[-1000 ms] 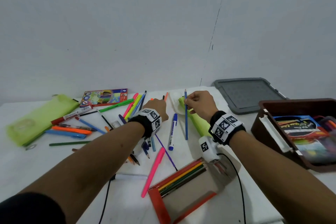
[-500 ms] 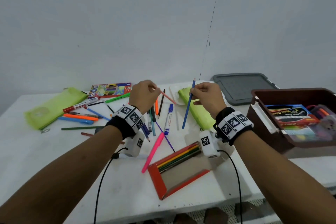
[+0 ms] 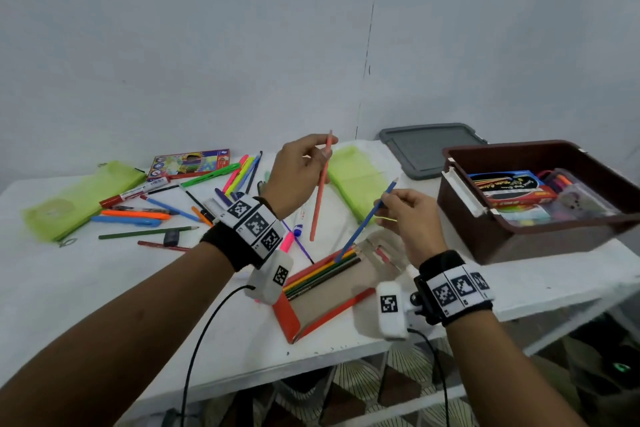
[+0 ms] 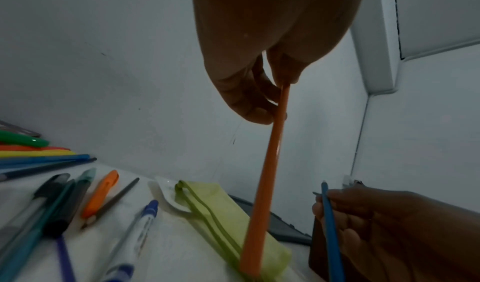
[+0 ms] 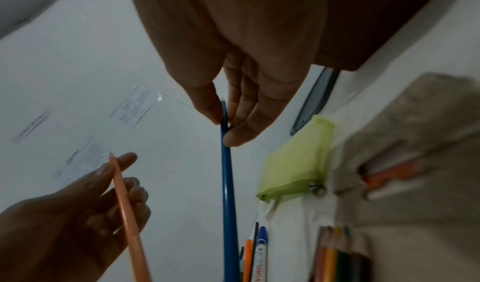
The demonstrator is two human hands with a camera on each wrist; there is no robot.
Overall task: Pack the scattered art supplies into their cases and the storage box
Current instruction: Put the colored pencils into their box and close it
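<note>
My left hand pinches a salmon-orange pencil near its top, and the pencil hangs almost upright above the table. In the left wrist view the same orange pencil runs down from my fingertips. My right hand pinches a blue pencil whose lower end reaches the open red pencil case, beside several coloured pencils lying in it. In the right wrist view, thumb and fingers pinch the blue pencil near its upper end.
Pens, markers and pencils lie scattered at the left, with a printed pencil box. Two green pouches lie on the table. A brown storage box holding supplies stands at the right, its grey lid behind it.
Both hands have lifted their pencils off the table. The right hand came down toward me with the blue pencil to the red case. The left raised the orange pencil upright.
</note>
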